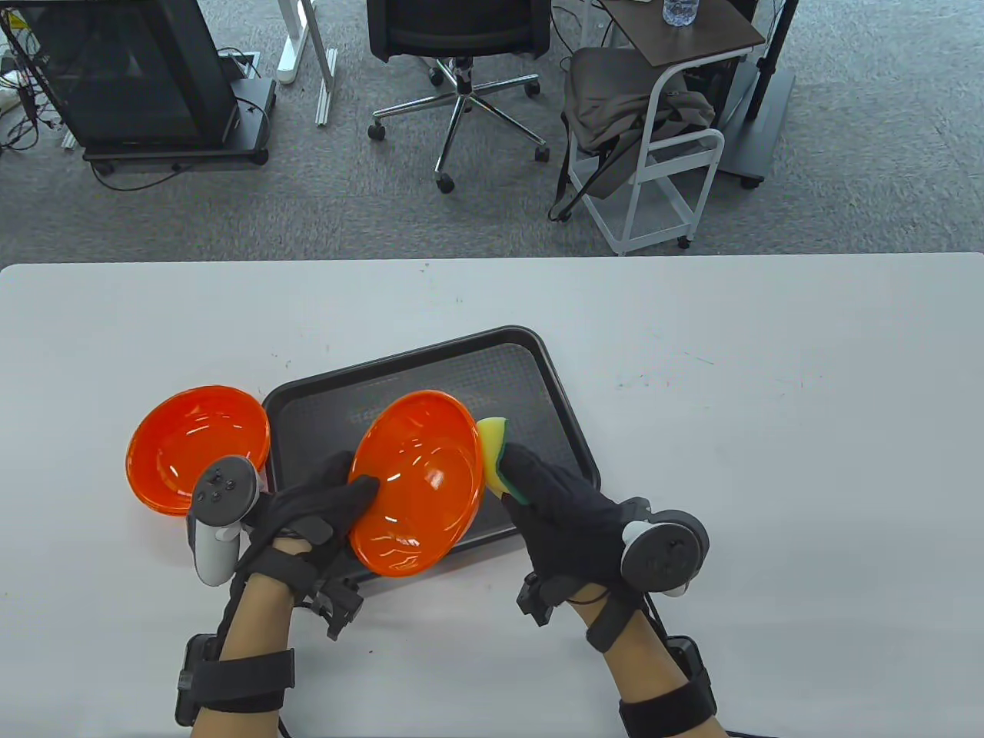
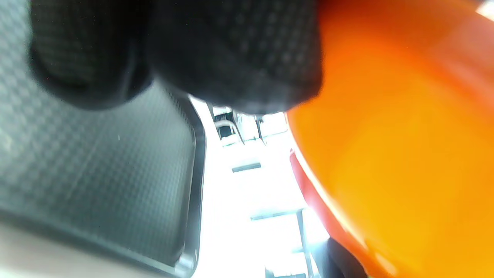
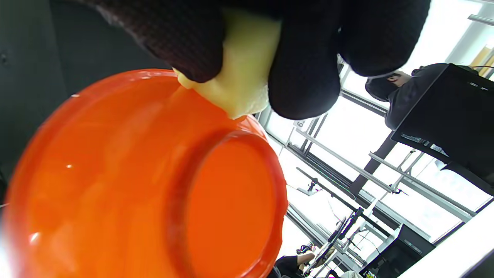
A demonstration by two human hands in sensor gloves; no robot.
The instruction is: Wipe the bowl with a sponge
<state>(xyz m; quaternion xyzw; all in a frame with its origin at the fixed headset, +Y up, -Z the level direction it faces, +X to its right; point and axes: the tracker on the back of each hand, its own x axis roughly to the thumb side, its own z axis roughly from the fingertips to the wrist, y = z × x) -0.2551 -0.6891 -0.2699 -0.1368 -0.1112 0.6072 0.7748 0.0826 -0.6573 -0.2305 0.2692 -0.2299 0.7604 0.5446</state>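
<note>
Gripping tilted bowl (image 1: 419, 480) left fingers (image 1: 361, 492), right fingers (image 1: 523, 469) pinching sponge (image 1: 494, 446) against it

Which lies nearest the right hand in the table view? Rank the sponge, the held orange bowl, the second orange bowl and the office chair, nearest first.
1. Sponge: gripped in the right hand.
2. Held orange bowl: just left of it, tilted over the black tray, the sponge against its rim.
3. Second orange bowl: on the table, left of the tray.
4. Office chair: on the floor beyond the table.
</note>
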